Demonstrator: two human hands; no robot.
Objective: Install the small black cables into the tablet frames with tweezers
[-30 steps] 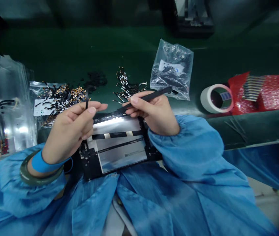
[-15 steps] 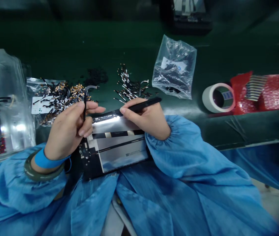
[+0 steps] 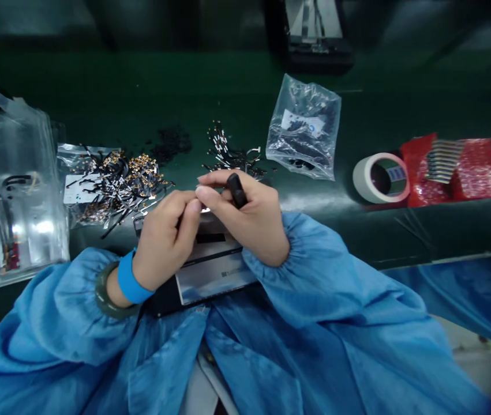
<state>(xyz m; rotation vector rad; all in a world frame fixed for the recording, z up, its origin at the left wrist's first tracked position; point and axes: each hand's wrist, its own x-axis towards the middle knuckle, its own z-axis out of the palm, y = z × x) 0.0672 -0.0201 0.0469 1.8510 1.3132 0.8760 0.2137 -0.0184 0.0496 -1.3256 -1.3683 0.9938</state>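
The right hand is curling shut around a black stick tool; the blunt end of the tool is poking up between the fingers, and the rest of it is hiding inside the hand. The left hand is pinching its thumb and first finger together right at the tips of the right hand; something tiny may be sitting in that pinch, but it is too small to tell. Both hands are meeting over the far edge of the flat device.

The flat device is lying open on the person's lap, against the near edge of the green table; it is looking like a thin black frame with a shiny grey plate in the middle, a small dark label on that plate, and a black strip across it under the fingers; much of it is hiding under the hands.

Just past the device, on the table, a pile of little black and gold cables is lying to the left; a smaller bunch of cables is lying straight behind the hands; a clear bag of dark parts is sitting farther back to the right; a roll of tape and a red packet are sitting well off to the right.
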